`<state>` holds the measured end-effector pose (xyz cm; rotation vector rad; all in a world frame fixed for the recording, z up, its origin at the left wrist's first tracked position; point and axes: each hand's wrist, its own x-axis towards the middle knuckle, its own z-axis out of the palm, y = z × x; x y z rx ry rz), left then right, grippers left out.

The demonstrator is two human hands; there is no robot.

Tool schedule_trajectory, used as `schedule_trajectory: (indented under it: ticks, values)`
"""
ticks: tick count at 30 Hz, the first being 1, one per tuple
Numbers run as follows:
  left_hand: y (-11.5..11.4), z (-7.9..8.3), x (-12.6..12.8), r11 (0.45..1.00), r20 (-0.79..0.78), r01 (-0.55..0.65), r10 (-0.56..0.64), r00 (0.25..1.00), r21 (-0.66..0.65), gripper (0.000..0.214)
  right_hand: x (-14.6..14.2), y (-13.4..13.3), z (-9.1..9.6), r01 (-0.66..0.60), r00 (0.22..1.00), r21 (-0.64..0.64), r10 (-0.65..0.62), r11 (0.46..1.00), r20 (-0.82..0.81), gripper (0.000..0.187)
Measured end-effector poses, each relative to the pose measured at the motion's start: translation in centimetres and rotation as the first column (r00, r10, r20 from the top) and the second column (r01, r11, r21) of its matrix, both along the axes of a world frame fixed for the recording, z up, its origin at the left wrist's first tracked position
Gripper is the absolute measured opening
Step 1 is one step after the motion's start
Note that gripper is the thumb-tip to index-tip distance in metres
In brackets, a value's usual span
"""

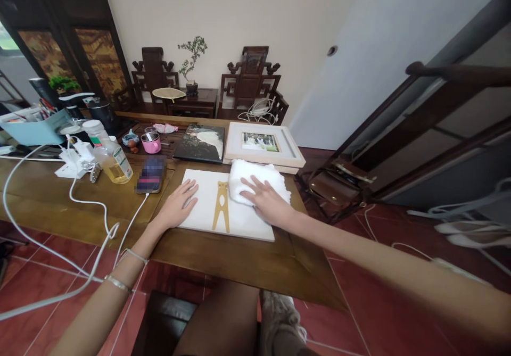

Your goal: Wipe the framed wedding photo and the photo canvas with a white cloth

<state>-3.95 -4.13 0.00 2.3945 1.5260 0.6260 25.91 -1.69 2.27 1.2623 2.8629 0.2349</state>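
A white board with a tan wooden stand on its back lies flat on the wooden table. My left hand rests on the board's left edge, fingers stretched flat. My right hand lies palm down with fingers spread on a white cloth, which sits on the board's upper right part.
Behind the board lie a white framed photo and a dark picture. To the left are a phone on a charging cable, a plastic bottle, a power strip, and a pink cup. Carved chairs stand behind.
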Motion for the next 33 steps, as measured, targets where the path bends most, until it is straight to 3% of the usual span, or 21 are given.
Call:
schedule_trajectory:
  ticks: [4, 8, 11, 16, 19, 22, 28, 30, 33]
  values:
    - [0.2, 0.0, 0.2, 1.0, 0.01, -0.001, 0.001, 1.0, -0.013, 0.053, -0.2, -2.6, -0.5, 0.041, 0.998, -0.004, -0.041, 0.999, -0.047, 0.066]
    - [0.3, 0.1, 0.3, 1.0, 0.007, 0.011, -0.011, 1.0, -0.011, 0.053, 0.3, -4.1, 0.4, -0.033, 0.998, -0.093, 0.028, 0.995, -0.051, 0.066]
    - [0.3, 0.0, 0.3, 1.0, -0.001, 0.019, -0.019, 1.0, -0.002, 0.052, 0.6, -2.9, 1.6, -0.095, 0.995, -0.181, 0.089, 0.979, -0.043, 0.065]
    - [0.3, -0.2, 0.2, 1.0, 0.013, 0.025, -0.025, 1.0, 0.003, 0.052, 0.3, 1.5, 3.0, -0.083, 0.997, -0.271, 0.081, 0.959, -0.019, 0.06]
    - [0.4, -0.4, 0.1, 1.0, 0.04, 0.023, -0.024, 0.999, 0.008, 0.051, 0.1, 2.1, 3.2, -0.08, 0.997, -0.287, 0.08, 0.955, -0.013, 0.057]
    - [0.5, -0.5, 0.1, 1.0, 0.067, 0.018, -0.019, 0.998, 0.016, 0.051, -0.1, -0.5, 3.2, -0.075, 0.997, -0.299, 0.07, 0.951, -0.026, 0.056]
    - [0.4, -0.5, 0.3, 1.0, 0.05, 0.016, -0.016, 0.999, 0.007, 0.052, -1.3, -9.6, 4.2, -0.064, 0.998, -0.348, 0.069, 0.935, 0.002, 0.068]
    - [0.3, -0.3, 0.3, 1.0, 0.038, 0.015, -0.015, 0.999, 0.003, 0.052, -1.6, -10.7, 4.7, -0.088, 0.995, -0.37, 0.098, 0.925, 0.009, 0.069]
    - [0.2, -0.1, 0.4, 1.0, 0.026, 0.015, -0.015, 1.0, -0.007, 0.051, -1.3, -9.2, 5.1, -0.113, 0.993, -0.343, 0.113, 0.932, -0.019, 0.062]
